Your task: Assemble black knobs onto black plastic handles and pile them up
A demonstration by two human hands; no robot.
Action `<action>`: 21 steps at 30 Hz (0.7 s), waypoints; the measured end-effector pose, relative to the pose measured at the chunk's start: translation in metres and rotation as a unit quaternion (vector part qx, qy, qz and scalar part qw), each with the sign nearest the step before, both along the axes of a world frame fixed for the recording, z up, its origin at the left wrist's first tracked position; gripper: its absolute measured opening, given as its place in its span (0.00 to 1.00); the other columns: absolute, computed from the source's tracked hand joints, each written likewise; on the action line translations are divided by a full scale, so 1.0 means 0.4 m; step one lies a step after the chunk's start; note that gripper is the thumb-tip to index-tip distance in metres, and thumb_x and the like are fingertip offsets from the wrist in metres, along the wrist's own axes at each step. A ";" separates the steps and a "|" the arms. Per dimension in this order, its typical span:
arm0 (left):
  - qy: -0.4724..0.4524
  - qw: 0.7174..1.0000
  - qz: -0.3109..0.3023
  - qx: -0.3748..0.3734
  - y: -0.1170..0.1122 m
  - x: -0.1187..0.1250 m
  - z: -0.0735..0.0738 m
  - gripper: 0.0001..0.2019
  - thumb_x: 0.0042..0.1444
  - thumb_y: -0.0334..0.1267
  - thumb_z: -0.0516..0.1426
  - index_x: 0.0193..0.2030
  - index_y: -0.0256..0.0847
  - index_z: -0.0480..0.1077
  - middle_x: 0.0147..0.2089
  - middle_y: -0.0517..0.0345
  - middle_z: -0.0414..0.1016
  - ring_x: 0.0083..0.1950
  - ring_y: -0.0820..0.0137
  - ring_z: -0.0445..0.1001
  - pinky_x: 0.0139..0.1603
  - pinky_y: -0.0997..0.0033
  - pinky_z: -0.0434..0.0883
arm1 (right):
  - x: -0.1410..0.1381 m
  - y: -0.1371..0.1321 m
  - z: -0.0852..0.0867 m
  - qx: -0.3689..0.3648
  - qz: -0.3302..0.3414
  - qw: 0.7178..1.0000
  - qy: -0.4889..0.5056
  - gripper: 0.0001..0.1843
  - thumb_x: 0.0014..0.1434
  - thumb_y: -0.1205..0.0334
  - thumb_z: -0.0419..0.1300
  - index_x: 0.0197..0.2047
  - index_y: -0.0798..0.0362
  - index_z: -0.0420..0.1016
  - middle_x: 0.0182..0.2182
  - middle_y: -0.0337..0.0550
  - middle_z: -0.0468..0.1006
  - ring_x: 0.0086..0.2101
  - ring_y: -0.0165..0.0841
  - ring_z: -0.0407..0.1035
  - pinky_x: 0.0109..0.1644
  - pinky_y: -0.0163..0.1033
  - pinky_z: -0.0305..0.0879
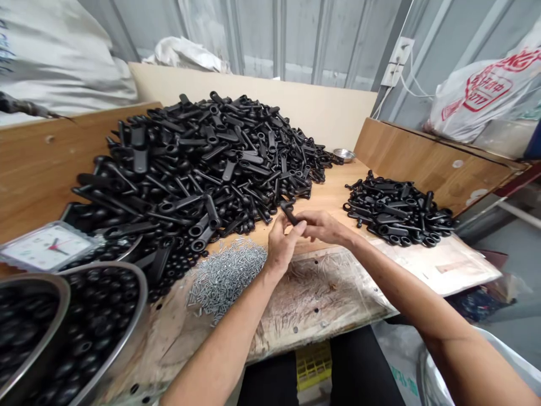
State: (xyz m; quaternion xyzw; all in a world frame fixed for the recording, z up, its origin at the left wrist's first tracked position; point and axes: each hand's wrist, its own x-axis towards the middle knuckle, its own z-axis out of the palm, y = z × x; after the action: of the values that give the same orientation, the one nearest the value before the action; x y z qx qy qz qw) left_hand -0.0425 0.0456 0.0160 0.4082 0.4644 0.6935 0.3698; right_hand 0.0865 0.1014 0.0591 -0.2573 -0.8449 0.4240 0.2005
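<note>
Between both hands is a black crank handle (289, 213), its ringed end pointing away from me. My left hand (281, 242) is closed on its near part, thumb along the side. From the right, the closed fingers of my right hand (320, 226) meet it too; my fingers partly hide the handle. Beside my left wrist lies a heap of small silver metal pins (230, 276). A large pile of black crank handles (220, 163) rises just beyond my hands. To the right sits a smaller pile of similar handles with knobs (397, 208).
Metal bowls (141, 287) of black round knobs stand at the left front, near a white clock (49, 246). Wooden boards (426, 155) edge the table. A small metal dish (344, 155) sits at the back. A plastic bag (486, 90) is at upper right.
</note>
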 end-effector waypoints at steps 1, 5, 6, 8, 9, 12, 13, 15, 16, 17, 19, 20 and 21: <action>-0.017 1.000 0.007 0.002 0.000 -0.004 0.003 0.13 0.44 0.42 0.58 0.36 0.37 0.68 0.35 0.57 0.71 0.38 0.72 0.70 0.39 0.75 0.67 | -0.019 -0.012 0.006 0.006 0.023 1.000 0.013 0.18 0.53 0.58 0.55 0.46 0.56 0.69 0.30 0.39 0.71 0.28 0.27 0.65 0.28 0.29 0.62; -0.103 0.988 0.113 -0.014 0.007 -0.034 0.021 0.10 0.45 0.41 0.53 0.30 0.36 0.65 0.25 0.61 0.68 0.27 0.74 0.69 0.22 0.80 0.65 | -0.036 0.003 -0.026 0.051 -0.089 0.995 0.015 0.18 0.54 0.59 0.54 0.47 0.58 0.70 0.31 0.41 0.73 0.29 0.29 0.66 0.31 0.32 0.62; -0.107 0.986 0.126 -0.018 0.008 -0.040 0.024 0.09 0.45 0.41 0.53 0.30 0.37 0.65 0.23 0.63 0.66 0.23 0.76 0.67 0.19 0.81 0.62 | -0.029 0.016 -0.044 0.073 -0.144 0.987 -0.013 0.18 0.54 0.61 0.53 0.47 0.59 0.70 0.32 0.43 0.74 0.30 0.30 0.67 0.33 0.33 0.62; -0.083 0.989 0.123 -0.028 0.009 -0.047 0.026 0.09 0.45 0.40 0.52 0.32 0.38 0.65 0.19 0.66 0.62 0.17 0.79 0.61 0.15 0.82 0.57 | -0.015 0.039 -0.082 0.125 -0.207 0.964 -0.113 0.17 0.53 0.62 0.54 0.47 0.57 0.70 0.34 0.45 0.75 0.34 0.33 0.68 0.37 0.35 0.62; -0.060 0.991 0.113 -0.038 0.009 -0.046 0.023 0.10 0.45 0.40 0.52 0.33 0.38 0.65 0.18 0.67 0.61 0.15 0.79 0.59 0.14 0.82 0.56 | -0.011 0.046 -0.098 0.152 -0.209 0.951 -0.170 0.17 0.53 0.62 0.54 0.47 0.54 0.70 0.36 0.45 0.76 0.36 0.34 0.68 0.39 0.35 0.61; 0.025 0.994 0.079 -0.076 0.010 -0.036 0.001 0.11 0.44 0.38 0.51 0.34 0.37 0.67 0.15 0.68 0.59 0.15 0.78 0.58 0.15 0.81 0.57 | -0.018 0.052 -0.125 0.211 -0.166 0.920 -0.284 0.16 0.54 0.59 0.53 0.45 0.49 0.71 0.39 0.45 0.75 0.40 0.37 0.68 0.41 0.36 0.60; 0.058 0.992 0.075 -0.084 0.011 -0.033 -0.009 0.10 0.43 0.36 0.51 0.33 0.37 0.67 0.15 0.67 0.60 0.16 0.77 0.59 0.17 0.80 0.58 | -0.025 0.051 -0.129 0.218 -0.156 0.918 -0.293 0.14 0.54 0.58 0.53 0.43 0.49 0.72 0.39 0.46 0.75 0.40 0.37 0.68 0.41 0.36 0.60; 0.127 0.985 0.078 -0.083 0.013 -0.031 -0.028 0.08 0.41 0.34 0.51 0.29 0.37 0.68 0.18 0.65 0.64 0.21 0.76 0.64 0.23 0.78 0.62 | -0.036 0.052 -0.131 0.216 -0.149 0.921 -0.286 0.11 0.54 0.59 0.52 0.38 0.51 0.73 0.38 0.47 0.74 0.39 0.37 0.68 0.40 0.35 0.59; 0.161 0.980 0.084 -0.076 0.015 -0.032 -0.036 0.07 0.41 0.33 0.51 0.28 0.37 0.68 0.21 0.63 0.66 0.25 0.75 0.66 0.27 0.77 0.64 | -0.039 0.053 -0.130 0.209 -0.151 0.925 -0.278 0.10 0.54 0.59 0.53 0.35 0.53 0.74 0.37 0.48 0.75 0.38 0.36 0.68 0.39 0.35 0.59; 0.188 0.976 0.091 -0.070 0.016 -0.033 -0.041 0.07 0.42 0.34 0.51 0.28 0.38 0.68 0.24 0.62 0.68 0.28 0.73 0.68 0.31 0.76 0.65 | -0.039 0.054 -0.129 0.206 -0.153 0.927 -0.273 0.10 0.54 0.60 0.53 0.33 0.53 0.74 0.35 0.48 0.75 0.37 0.36 0.68 0.38 0.35 0.60; 0.220 0.968 0.097 -0.066 0.016 -0.035 -0.045 0.07 0.44 0.35 0.51 0.29 0.38 0.69 0.27 0.62 0.70 0.31 0.72 0.68 0.34 0.75 0.65 | -0.032 0.052 -0.123 0.172 -0.160 0.944 -0.230 0.10 0.54 0.61 0.52 0.31 0.55 0.73 0.29 0.45 0.75 0.32 0.32 0.68 0.34 0.33 0.60; 0.227 0.967 0.097 -0.071 0.016 -0.034 -0.044 0.08 0.45 0.36 0.51 0.30 0.39 0.69 0.26 0.62 0.69 0.30 0.72 0.68 0.34 0.74 0.65 | -0.026 0.047 -0.119 0.124 -0.160 0.963 -0.178 0.10 0.54 0.61 0.52 0.31 0.56 0.72 0.26 0.43 0.74 0.28 0.30 0.68 0.31 0.32 0.61; 0.231 0.965 0.094 -0.079 0.014 -0.033 -0.041 0.09 0.46 0.36 0.50 0.31 0.38 0.69 0.25 0.62 0.69 0.28 0.72 0.68 0.33 0.74 0.65 | -0.020 0.040 -0.114 0.056 -0.155 0.981 -0.101 0.11 0.55 0.60 0.52 0.31 0.56 0.71 0.23 0.41 0.72 0.24 0.29 0.66 0.28 0.31 0.61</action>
State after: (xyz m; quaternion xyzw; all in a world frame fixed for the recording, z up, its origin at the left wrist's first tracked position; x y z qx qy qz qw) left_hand -0.0559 0.0512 -0.0005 0.4812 0.6266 0.5735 0.2167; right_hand 0.0787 0.1175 0.0136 -0.4151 -0.8329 0.3116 0.1920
